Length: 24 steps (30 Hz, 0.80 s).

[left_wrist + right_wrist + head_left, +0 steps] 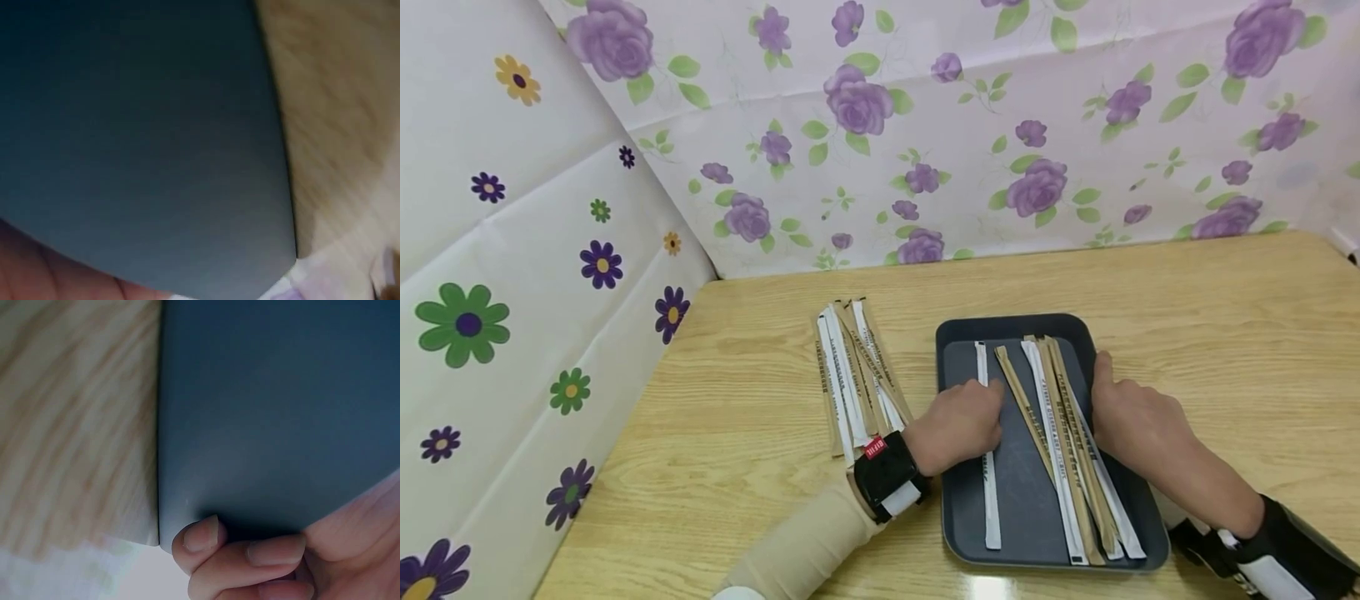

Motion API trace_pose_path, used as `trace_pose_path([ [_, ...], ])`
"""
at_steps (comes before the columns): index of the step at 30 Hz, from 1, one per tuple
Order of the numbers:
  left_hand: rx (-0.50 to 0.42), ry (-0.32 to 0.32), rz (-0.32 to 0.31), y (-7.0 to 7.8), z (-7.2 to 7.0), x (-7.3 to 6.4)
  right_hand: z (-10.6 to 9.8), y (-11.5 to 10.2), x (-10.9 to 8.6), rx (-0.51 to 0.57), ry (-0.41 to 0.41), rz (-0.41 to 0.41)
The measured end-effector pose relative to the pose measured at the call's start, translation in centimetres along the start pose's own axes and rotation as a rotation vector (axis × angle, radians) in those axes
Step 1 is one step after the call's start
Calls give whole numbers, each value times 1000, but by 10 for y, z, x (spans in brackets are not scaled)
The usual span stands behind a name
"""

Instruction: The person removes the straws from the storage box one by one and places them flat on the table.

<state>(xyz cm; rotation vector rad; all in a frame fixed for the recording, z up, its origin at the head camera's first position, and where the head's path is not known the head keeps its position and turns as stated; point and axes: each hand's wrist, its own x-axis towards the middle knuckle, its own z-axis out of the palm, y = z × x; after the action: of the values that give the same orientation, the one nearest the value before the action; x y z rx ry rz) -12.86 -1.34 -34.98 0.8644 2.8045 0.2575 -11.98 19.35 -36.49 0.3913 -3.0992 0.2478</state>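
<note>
A dark grey tray (955,533) lies on the wooden table with several slim paper-wrapped straws in it, white and brown with black print. My left hand (958,425) reaches over the tray's left rim, fingers curled, and pinches a white wrapped straw (991,508) that runs lengthwise along that side. The hand covers the straw's middle. At the right rim, my right hand (1142,417) holds the tray, its thumb along the edge. The right wrist view shows curled fingers (250,556) against the tray's outer wall (275,412). In the left wrist view the tray's side (156,137) hides most of the hand.
A loose pile of white and brown wrapped straws (857,375) lies on the table left of the tray, close to my left forearm. Wooden tabletop (737,417) surrounds the tray. Flower-printed sheets (865,167) hang behind and at the left.
</note>
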Motion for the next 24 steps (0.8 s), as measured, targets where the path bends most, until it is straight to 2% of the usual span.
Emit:
trace_pose_path([
  [3,-14,36,1,2,1,-1,0,0,0,-1,-5,7],
  [8,-56,58,-13,3,-2,-2,0,0,1,-2,-16,11],
  [12,-129,126,-13,-4,-14,-2,0,0,2,-7,-6,0],
  [16,-183,210,31,-15,-28,-4,-1,0,2,-13,2,-8],
  [24,-183,224,37,-29,-42,-8,-1,0,1,-10,-15,0],
])
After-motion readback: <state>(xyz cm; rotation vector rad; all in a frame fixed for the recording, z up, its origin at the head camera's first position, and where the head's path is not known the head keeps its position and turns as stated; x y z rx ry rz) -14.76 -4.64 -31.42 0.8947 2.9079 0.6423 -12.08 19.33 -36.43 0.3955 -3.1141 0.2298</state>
